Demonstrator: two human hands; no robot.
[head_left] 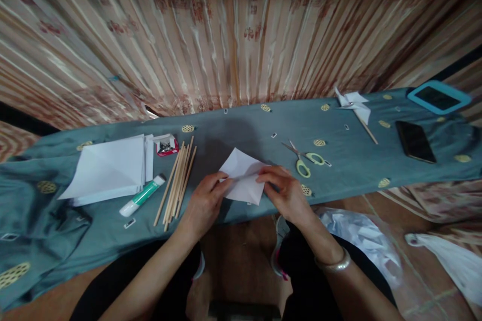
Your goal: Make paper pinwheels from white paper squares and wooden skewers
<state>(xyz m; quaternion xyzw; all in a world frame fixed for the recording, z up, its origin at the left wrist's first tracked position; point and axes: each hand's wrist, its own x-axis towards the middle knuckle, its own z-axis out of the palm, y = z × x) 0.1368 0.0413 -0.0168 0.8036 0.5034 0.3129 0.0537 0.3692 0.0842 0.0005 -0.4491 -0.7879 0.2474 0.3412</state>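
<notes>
- Pleated, printed curtain [241, 35] behind, and in front a table [233, 128] under soft blue-green cloth dotted with yellow pineapples!
- Here's the white paper square [244, 175], thin and creased, between my hands near the table's front edge.
- My left hand [206, 196] pinches its left corner, thumb and fingers nearly together; my right hand [286, 191] grips the right side just as narrowly.
- Left of me: smooth wooden sticks [179, 180], glue tube [142, 195], flat paper stack [109, 165].
- To my right, splayed metal scissors [300, 154] with green loops; farther off, a folded-paper pinwheel [360, 112].
</notes>
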